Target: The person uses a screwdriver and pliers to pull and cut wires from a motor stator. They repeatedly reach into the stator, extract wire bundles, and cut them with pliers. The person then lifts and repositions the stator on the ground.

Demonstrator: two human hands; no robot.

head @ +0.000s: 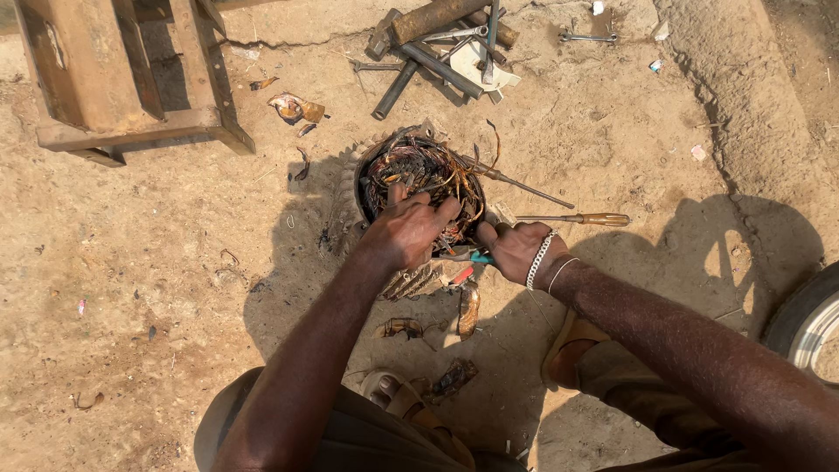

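Note:
A round metal motor housing [367,166] stands on sandy ground, packed with tangled copper windings [428,170]. My left hand [404,232] presses on the near edge of the windings, fingers curled into the wires. My right hand [514,249], with bracelets on its wrist, grips a pair of pliers with teal and red handles [472,259] just right of the housing's near rim. The pliers' jaws are hidden behind my left hand.
Two screwdrivers lie right of the housing: a long one [520,183] leaning into it and a wooden-handled one [581,218]. Spanners, a hammer and pipes [441,44] are piled behind. A wooden stool [122,79] stands at far left. A tyre [808,323] shows at right. My sandalled feet [564,354] are below.

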